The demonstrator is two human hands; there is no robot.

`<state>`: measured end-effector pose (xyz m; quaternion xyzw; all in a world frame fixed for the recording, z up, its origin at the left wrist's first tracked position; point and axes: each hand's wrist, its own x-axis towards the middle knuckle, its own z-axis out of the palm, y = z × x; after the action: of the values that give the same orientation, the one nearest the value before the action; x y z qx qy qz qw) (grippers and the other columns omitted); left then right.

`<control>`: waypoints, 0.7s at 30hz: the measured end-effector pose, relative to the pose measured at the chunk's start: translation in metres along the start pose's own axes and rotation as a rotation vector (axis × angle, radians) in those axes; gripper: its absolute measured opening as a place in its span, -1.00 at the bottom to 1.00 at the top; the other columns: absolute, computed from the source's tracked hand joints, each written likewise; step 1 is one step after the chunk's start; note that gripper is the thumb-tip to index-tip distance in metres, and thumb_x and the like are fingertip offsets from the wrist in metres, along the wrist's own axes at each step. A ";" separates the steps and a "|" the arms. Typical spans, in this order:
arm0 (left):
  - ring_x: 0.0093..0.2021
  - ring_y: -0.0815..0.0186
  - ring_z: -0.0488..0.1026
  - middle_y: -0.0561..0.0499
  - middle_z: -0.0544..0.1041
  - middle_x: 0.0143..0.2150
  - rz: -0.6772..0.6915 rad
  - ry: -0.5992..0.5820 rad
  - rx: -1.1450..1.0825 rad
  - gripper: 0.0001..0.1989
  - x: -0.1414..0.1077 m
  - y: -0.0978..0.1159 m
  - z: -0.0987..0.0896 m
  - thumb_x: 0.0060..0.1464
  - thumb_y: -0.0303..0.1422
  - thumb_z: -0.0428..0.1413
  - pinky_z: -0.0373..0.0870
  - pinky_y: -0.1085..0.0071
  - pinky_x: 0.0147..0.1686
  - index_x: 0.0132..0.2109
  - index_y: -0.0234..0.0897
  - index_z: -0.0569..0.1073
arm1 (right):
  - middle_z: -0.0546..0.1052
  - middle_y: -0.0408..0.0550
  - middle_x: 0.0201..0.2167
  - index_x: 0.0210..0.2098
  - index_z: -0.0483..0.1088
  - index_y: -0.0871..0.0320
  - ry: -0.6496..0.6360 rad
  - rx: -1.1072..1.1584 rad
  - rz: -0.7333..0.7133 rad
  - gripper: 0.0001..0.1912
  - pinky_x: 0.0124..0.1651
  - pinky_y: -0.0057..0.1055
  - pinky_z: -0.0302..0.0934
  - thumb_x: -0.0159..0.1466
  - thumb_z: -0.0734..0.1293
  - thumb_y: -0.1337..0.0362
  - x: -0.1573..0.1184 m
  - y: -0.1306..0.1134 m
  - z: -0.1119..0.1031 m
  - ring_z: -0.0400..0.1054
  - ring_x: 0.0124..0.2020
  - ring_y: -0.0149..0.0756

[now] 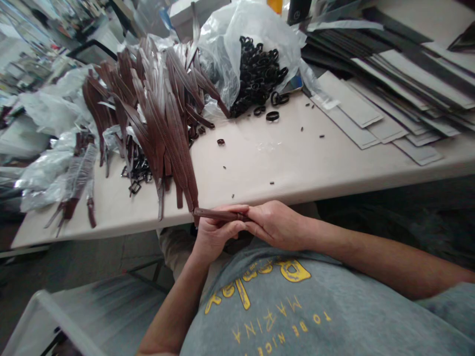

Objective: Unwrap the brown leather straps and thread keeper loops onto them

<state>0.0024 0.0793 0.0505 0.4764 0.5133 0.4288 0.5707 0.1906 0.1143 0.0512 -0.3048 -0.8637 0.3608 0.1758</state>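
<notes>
Near the table's front edge, my left hand [217,237] is closed around a brown leather strap [215,213]. The strap's right end passes into the fingers of my right hand [278,225], which are pinched together on it. That end is partly hidden by the fingers. Both hands meet just above my lap. The strap's other end touches the tips of the longer brown straps [174,128] that hang over the table in a thick bundle. Small black metal buckles [139,170] lie beneath this bundle on its left side.
A clear plastic bag [226,44] spills many black loops [260,69] onto the table [334,173]. Flat black and grey strips [401,94] are stacked at the right. Plastic-wrapped brown straps [77,173] lie at the left. Tiny metal pieces [272,183] are scattered about.
</notes>
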 end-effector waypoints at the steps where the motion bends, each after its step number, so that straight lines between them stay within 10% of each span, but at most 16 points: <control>1: -0.61 0.48 0.27 0.05 0.48 -0.51 0.000 -0.001 0.002 -0.69 0.000 0.001 0.001 -0.09 -0.25 0.34 0.20 0.54 -0.63 -0.17 -0.28 0.63 | 0.57 -0.03 -0.38 -0.17 0.40 0.24 0.009 0.054 -0.012 -0.74 -0.38 -0.44 0.08 0.44 0.16 0.22 0.001 -0.001 -0.001 0.42 -0.40 -0.31; 13: -0.70 0.53 0.17 0.15 0.32 -0.68 -0.016 0.069 -0.196 -0.65 -0.004 -0.018 -0.010 -0.06 -0.22 0.32 0.05 0.57 -0.69 -0.14 -0.32 0.61 | 0.52 -0.06 -0.51 -0.30 0.38 0.22 -0.084 -0.080 0.138 -0.74 -0.48 -0.43 -0.04 0.40 0.21 0.18 -0.014 0.007 0.006 0.36 -0.51 -0.30; 21: -0.71 0.51 0.12 0.17 0.29 -0.70 -0.222 -0.130 -0.104 -0.50 -0.015 -0.025 -0.005 -0.18 -0.13 0.34 0.07 0.53 -0.69 -0.11 -0.36 0.59 | 0.61 -0.04 -0.24 0.17 0.30 0.14 -0.234 0.262 -0.035 -0.64 -0.26 -0.43 0.24 0.43 0.14 0.24 0.000 -0.004 -0.003 0.49 -0.26 -0.27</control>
<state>-0.0040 0.0606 0.0286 0.4134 0.5019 0.3572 0.6706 0.1908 0.1141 0.0560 -0.2200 -0.8291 0.5002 0.1186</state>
